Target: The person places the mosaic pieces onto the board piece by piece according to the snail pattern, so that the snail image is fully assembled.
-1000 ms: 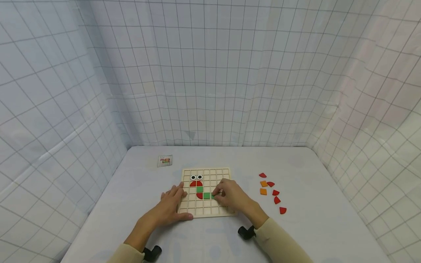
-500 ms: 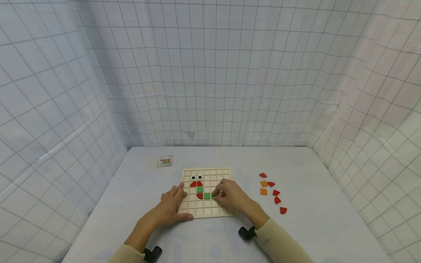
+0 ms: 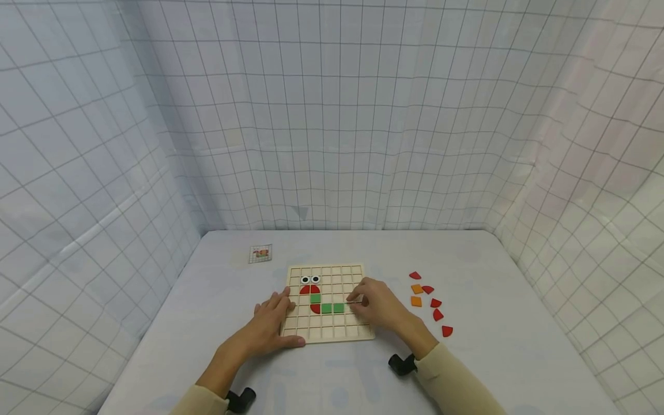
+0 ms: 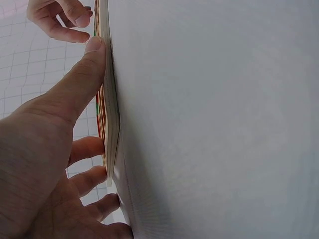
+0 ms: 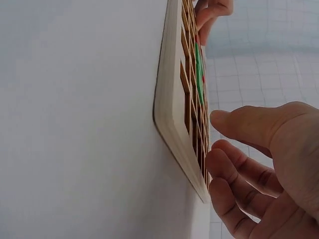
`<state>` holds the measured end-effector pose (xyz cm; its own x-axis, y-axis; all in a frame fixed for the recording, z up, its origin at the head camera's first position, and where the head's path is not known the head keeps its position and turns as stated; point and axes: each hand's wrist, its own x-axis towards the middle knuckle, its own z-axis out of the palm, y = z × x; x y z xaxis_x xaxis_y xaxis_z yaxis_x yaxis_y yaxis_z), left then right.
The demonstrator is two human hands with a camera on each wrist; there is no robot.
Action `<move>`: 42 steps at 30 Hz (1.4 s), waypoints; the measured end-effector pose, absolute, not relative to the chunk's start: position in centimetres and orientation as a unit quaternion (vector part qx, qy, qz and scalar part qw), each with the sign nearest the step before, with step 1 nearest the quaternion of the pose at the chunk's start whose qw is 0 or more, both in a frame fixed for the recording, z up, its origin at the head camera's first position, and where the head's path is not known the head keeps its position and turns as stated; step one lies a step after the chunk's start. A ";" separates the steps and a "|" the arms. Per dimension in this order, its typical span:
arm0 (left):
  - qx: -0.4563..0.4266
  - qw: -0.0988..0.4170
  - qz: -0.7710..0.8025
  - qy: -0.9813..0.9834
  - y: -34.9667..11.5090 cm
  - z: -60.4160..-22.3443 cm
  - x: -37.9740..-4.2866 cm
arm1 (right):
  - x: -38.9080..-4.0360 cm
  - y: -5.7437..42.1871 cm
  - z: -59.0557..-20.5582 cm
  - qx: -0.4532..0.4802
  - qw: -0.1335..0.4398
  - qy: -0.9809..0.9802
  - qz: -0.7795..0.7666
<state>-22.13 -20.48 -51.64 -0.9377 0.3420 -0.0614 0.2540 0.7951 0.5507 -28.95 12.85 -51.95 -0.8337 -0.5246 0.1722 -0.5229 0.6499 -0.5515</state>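
Note:
A wooden grid board [image 3: 327,332] lies on the table. My left hand [image 3: 271,325] rests on its left side, thumb at the front edge and fingers spread along the left edge. Over the board's right part is my right hand [image 3: 381,305], thumb and fingers apart in the right wrist view with nothing between them. Just left of its fingertips sits a green square tile [image 3: 339,308], beside another green tile [image 3: 327,309]. A third green tile [image 3: 315,298], red quarter-circle tiles [image 3: 315,309] and two eye tiles [image 3: 305,280] also fill cells.
Right of the board lie several loose red quarter-circle tiles [image 3: 438,315] and two orange square tiles [image 3: 417,301]. A small picture card [image 3: 260,253] lies at the back left. White gridded curtains [image 3: 321,144] surround the table [image 3: 332,380] at the back and sides.
My right hand has let go of the rightmost green tile and moved a little to the right, leaving it in its cell. The left hand stays put.

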 end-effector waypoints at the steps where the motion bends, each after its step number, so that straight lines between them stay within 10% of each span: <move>1: 0.157 0.079 0.278 0.944 -20.5 -51.7 -22.2 | -29.0 13.2 -51.9 -0.283 -0.001 0.910 -0.302; 20: 0.146 0.080 0.283 0.945 -20.4 -51.8 -22.0 | -32.9 22.7 -51.9 -0.171 -0.063 0.937 -0.296; 42: 0.147 0.079 0.283 0.945 -20.5 -51.8 -22.1 | -35.2 26.8 -53.0 -0.087 -0.007 0.942 -0.323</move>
<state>-22.07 -20.45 -51.76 -0.9446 0.3218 -0.0654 0.2328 0.7966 0.5579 -35.21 26.84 -53.00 -0.9848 -0.1593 0.0698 -0.1686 0.7763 -0.6073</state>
